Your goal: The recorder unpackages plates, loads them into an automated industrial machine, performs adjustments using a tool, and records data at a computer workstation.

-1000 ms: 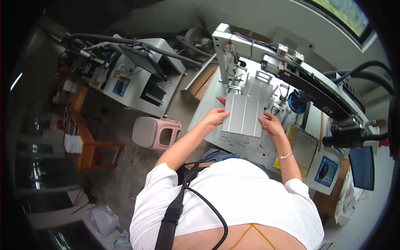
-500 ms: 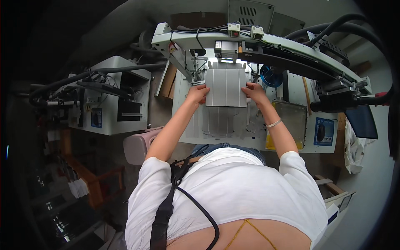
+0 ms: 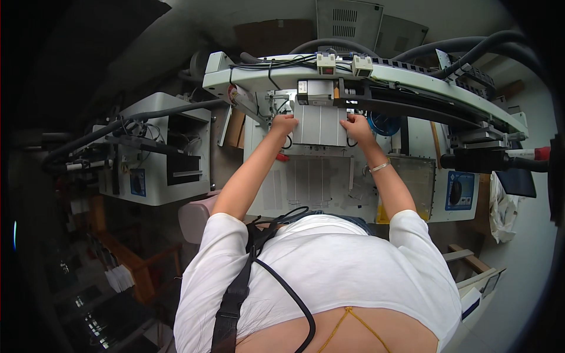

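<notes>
A flat grey sheet [image 3: 319,129] with thin white lines lies below the machine's printing-head-like block [image 3: 321,92], its far end hidden by that block. My left hand [image 3: 285,124] is at the sheet's left edge with fingers bent closed against it. At the right edge, my right hand [image 3: 358,127] pinches with thumb and fingers. Both hands hold the sheet level between them. Nearer to me on the white worktable [image 3: 268,197] is a grey striped panel [image 3: 311,181], apart from the sheet.
The machine's white crossbeam [image 3: 406,72] spans above my hands, trailing black cables. A blue round reel [image 3: 384,122] and a yellow-edged framed screen [image 3: 412,176] are on the right. Another white machine [image 3: 159,150] stands to the left, with a pink bin [image 3: 196,220] nearer me.
The sheet has gone farther from me, its far end now under the block. Both hands stay at its sides. A small red item has come into sight near my left wrist.
</notes>
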`<act>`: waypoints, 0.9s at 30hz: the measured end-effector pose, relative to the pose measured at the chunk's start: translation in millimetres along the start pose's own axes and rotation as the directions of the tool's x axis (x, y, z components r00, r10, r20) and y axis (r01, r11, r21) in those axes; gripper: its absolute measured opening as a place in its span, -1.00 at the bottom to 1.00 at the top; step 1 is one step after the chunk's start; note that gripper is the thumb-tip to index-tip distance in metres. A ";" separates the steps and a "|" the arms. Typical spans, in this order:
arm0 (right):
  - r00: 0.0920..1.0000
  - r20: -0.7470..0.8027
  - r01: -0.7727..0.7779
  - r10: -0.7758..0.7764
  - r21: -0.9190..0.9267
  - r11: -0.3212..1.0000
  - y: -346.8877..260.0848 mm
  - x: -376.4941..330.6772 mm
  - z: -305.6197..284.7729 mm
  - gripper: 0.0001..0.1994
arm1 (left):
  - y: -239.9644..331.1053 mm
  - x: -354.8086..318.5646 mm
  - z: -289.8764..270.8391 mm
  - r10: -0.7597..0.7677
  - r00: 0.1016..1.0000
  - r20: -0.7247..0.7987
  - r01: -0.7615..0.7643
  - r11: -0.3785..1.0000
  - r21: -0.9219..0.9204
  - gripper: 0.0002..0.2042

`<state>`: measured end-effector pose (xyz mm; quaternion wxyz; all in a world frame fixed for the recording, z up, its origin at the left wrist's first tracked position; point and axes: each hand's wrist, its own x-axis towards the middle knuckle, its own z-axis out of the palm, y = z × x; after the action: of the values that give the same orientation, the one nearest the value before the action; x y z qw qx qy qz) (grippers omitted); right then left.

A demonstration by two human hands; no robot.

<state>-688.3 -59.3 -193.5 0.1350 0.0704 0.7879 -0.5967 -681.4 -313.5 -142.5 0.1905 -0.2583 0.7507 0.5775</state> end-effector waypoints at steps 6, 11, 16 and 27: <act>0.997 -0.013 -0.082 0.081 -0.123 0.989 16.8 28.5 9.4 -0.74 | -10.6 36.0 -1.3 0.030 0.996 0.085 -0.025 0.998 -0.061 -0.68; 0.991 -0.092 -0.090 0.096 0.064 0.994 15.5 27.7 14.5 -0.65 | 2.1 31.7 5.0 -0.031 0.998 0.045 0.032 0.999 -0.018 -0.71; 0.992 -0.117 -0.039 0.052 0.105 0.994 8.6 31.6 17.4 -0.49 | 3.4 30.1 6.2 -0.064 0.998 0.027 0.064 0.998 -0.011 -0.71; 0.978 -0.198 -0.088 0.071 -0.080 0.993 68.9 58.2 37.0 -0.34 | -3.6 43.4 11.9 -0.093 0.995 0.021 0.092 0.995 0.022 -0.71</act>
<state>-720.2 -78.5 -283.6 0.0842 0.1539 0.8194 -0.5456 -713.9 -310.0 -173.7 0.2281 -0.2843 0.7419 0.5627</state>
